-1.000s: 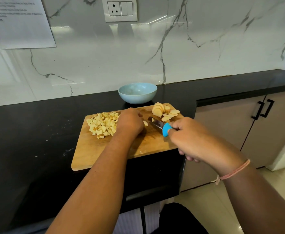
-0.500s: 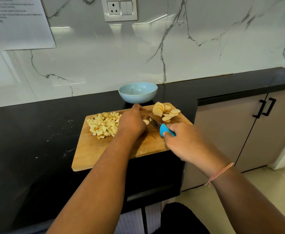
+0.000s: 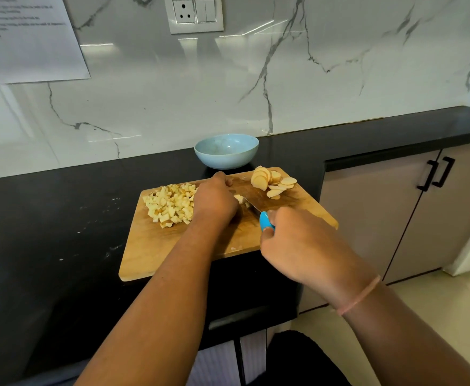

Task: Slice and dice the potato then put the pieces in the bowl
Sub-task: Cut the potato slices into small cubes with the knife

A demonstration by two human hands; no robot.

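A wooden cutting board [image 3: 155, 243] lies on the black counter. A pile of diced potato [image 3: 169, 204] sits on its left part, and round potato slices [image 3: 270, 181] lie at its far right corner. My left hand [image 3: 214, 201] is curled over a small potato piece [image 3: 239, 198] at the board's middle. My right hand [image 3: 298, 240] grips a knife [image 3: 259, 214] with a blue handle; its blade points at that piece. A light blue bowl [image 3: 227, 150] stands behind the board; no potato shows inside it.
The black counter [image 3: 47, 232] stretches left and right, with white specks on its left part. A marble wall with a socket plate [image 3: 195, 13] and a taped paper sheet [image 3: 30, 40] rises behind. Beige cabinet doors [image 3: 423, 213] with black handles stand at the right.
My right hand has drawn the knife slightly back and down toward me along the board. My left hand has stayed over the potato piece.
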